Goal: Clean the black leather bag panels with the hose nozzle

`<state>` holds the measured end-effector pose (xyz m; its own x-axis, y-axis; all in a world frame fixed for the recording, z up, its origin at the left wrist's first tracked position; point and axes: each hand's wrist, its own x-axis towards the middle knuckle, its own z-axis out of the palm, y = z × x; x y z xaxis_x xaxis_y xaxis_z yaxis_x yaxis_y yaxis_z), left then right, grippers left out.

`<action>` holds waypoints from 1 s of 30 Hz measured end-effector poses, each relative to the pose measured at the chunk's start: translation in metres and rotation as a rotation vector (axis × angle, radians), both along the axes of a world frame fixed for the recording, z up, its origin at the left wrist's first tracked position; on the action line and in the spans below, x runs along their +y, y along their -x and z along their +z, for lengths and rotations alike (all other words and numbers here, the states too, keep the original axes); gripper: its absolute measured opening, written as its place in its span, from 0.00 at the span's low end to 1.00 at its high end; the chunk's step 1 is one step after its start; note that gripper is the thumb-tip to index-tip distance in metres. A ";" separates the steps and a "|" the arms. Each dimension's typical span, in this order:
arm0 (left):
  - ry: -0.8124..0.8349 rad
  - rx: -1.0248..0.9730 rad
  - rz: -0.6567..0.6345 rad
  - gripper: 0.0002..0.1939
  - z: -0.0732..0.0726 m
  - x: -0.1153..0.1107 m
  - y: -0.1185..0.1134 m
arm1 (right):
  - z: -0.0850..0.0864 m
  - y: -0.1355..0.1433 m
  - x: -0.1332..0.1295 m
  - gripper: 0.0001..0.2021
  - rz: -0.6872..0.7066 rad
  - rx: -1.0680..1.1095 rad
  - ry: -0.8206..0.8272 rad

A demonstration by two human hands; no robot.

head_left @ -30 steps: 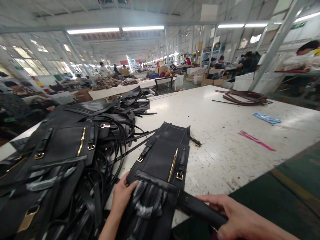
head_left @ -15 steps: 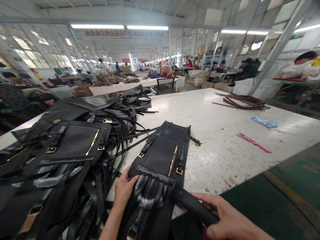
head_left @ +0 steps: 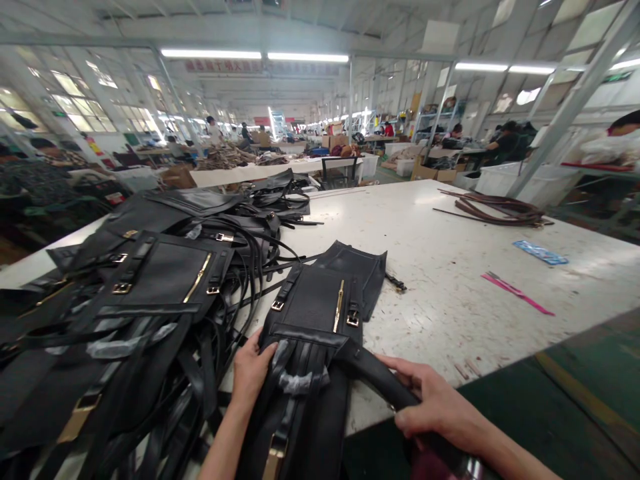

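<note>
A black leather bag piece point(head_left: 313, 300) with a gold zipper and two buckled straps lies in front of me on the table. My left hand point(head_left: 253, 367) pinches its left edge, thumb on top and fingers partly hidden beneath. A wide black strap point(head_left: 373, 373) runs from the bag's right side toward my lower right. Wrapped around that strap is my right hand point(head_left: 425, 400). Clear plastic wrapping point(head_left: 300, 382) covers part of the thin straps on the bag. Another black panel point(head_left: 377, 273) shows from under its top right.
Similar black bag pieces point(head_left: 165, 267) with straps and buckles are heaped on the left. On the white table point(head_left: 415, 267) lie a pink-handled tool point(head_left: 517, 293), a blue packet point(head_left: 540, 252) and a coil of brown strips point(head_left: 500, 210). Several people work farther back.
The bag piece has turned slightly, baring more of the panel beneath at its top right. My right hand has moved up slightly, and more of the strap shows below it.
</note>
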<state>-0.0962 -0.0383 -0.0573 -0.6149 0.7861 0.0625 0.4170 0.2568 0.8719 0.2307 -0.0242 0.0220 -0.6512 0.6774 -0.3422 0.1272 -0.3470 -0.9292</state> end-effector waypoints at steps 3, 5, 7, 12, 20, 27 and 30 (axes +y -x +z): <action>0.016 -0.048 -0.066 0.30 -0.002 0.000 -0.002 | 0.006 -0.015 0.003 0.37 -0.066 0.024 -0.031; 0.002 -0.078 -0.076 0.31 -0.001 0.000 -0.003 | 0.009 -0.025 0.004 0.37 -0.084 0.027 -0.052; -0.007 -0.087 -0.075 0.31 0.000 -0.001 -0.005 | 0.008 -0.032 0.002 0.37 -0.056 0.016 -0.050; -0.001 -0.034 -0.118 0.31 0.000 -0.003 -0.006 | -0.011 -0.027 -0.005 0.38 0.044 -0.066 -0.009; -0.006 -0.035 -0.061 0.30 -0.002 -0.009 -0.005 | -0.011 -0.011 0.007 0.38 -0.044 0.034 -0.032; -0.020 -0.069 -0.103 0.30 0.002 -0.012 -0.015 | -0.007 -0.038 -0.003 0.38 0.004 -0.029 -0.054; -0.015 -0.060 -0.099 0.31 -0.001 -0.013 -0.015 | -0.019 -0.037 -0.014 0.39 0.035 -0.102 -0.035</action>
